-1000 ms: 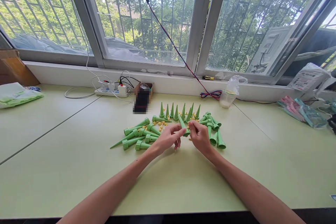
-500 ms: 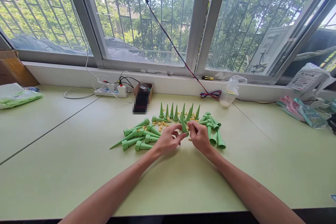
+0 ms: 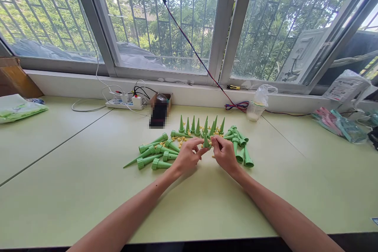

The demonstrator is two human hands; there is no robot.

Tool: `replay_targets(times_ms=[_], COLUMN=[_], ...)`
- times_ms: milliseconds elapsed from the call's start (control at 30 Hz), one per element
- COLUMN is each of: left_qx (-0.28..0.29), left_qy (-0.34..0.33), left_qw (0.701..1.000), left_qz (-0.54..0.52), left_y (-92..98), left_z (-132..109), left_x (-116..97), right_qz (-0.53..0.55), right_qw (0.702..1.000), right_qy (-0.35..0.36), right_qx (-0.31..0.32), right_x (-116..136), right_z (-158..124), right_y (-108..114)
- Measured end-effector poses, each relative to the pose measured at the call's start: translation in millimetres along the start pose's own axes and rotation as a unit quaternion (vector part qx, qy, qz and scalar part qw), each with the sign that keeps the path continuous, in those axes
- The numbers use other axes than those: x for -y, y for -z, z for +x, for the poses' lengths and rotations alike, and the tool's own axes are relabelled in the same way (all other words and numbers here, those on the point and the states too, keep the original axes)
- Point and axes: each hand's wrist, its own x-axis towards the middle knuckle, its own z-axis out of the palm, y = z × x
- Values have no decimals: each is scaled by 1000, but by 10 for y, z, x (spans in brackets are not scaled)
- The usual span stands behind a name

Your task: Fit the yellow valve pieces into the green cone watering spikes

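My left hand [image 3: 189, 156] grips a green cone [image 3: 206, 141] by its wide base, the tip tilted away from me. Close beside the base, my right hand [image 3: 225, 153] is closed in a pinch; what lies between its fingers is too small to make out. Behind my hands several green cones [image 3: 193, 125] stand upright on the table. Small yellow pieces [image 3: 180, 141] are scattered among them. More green cones with ribbed caps [image 3: 150, 160] lie on their sides to the left, and another group [image 3: 249, 157] lies to the right.
At the back of the pale green table [image 3: 88, 204] are a power strip [image 3: 113, 104], a small box [image 3: 169, 103], coiled wires [image 3: 240, 106] and a bagged cup [image 3: 255, 111]. Plastic bags [image 3: 350, 128] lie at the far right, and a green-white package [image 3: 19, 109] at the far left.
The cone in my left hand has tipped, its point now lower and leaning away from me. My left fingers have shifted slightly; my right hand has hardly moved.
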Motion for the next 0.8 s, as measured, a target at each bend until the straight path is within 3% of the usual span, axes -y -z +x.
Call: replay_targets(times_ms=[233, 367, 500, 800], left_qx=[44, 89, 122, 107], left_qy=[154, 224, 250, 256], left_qw=[974, 943, 920, 906], left_qz=[-162, -229, -278, -320], left_y=[21, 39, 49, 42], left_z=[62, 76, 55, 51], left_x=[-7, -35, -50, -22], right_qz=[-28, -21, -5, 13], right_qw=[998, 999, 1000, 1000], right_qy=[-27, -20, 3, 21], right_qx=[-59, -43, -20, 2], right_x=[-33, -42, -16, 1], right_z=[-1, -6, -8, 0], right_y=[13, 12, 8, 23])
